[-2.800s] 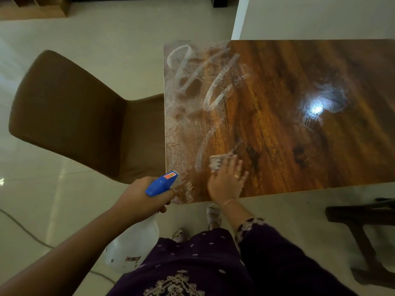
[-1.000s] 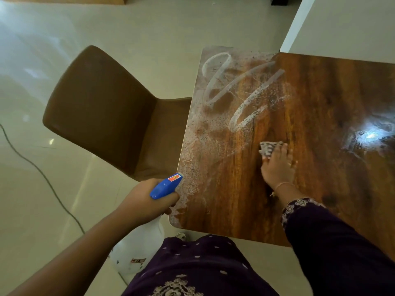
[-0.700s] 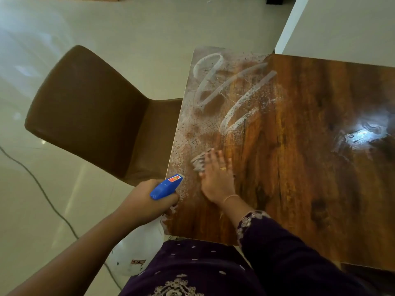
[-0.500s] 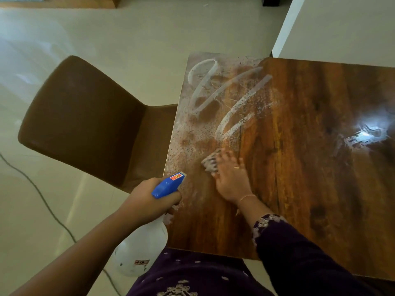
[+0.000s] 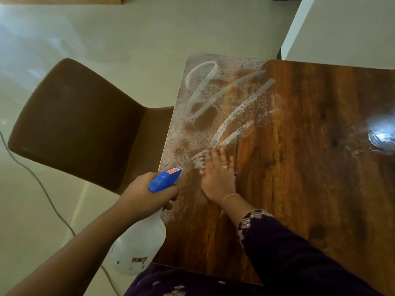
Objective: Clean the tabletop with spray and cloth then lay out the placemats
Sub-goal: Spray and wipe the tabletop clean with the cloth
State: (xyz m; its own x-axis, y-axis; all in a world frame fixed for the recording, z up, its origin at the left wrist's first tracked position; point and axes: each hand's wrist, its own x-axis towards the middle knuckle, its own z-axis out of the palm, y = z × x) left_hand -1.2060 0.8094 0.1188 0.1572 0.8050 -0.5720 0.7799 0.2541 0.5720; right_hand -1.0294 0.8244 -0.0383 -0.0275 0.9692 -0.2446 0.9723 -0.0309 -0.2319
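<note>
A small patterned cloth lies on the wooden tabletop just left of frame centre, at the lower end of the pale looping spray streaks. The right hand presses it down, fingers straight and flat. At lower left of centre, the left hand curls tightly around the spray bottle, beside the table's edge. A brown chair stands at left, a cable on the floor.

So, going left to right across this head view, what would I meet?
A cable on the floor → chair → left hand gripping the spray bottle → right hand pressing the cloth on the tabletop → glare.
</note>
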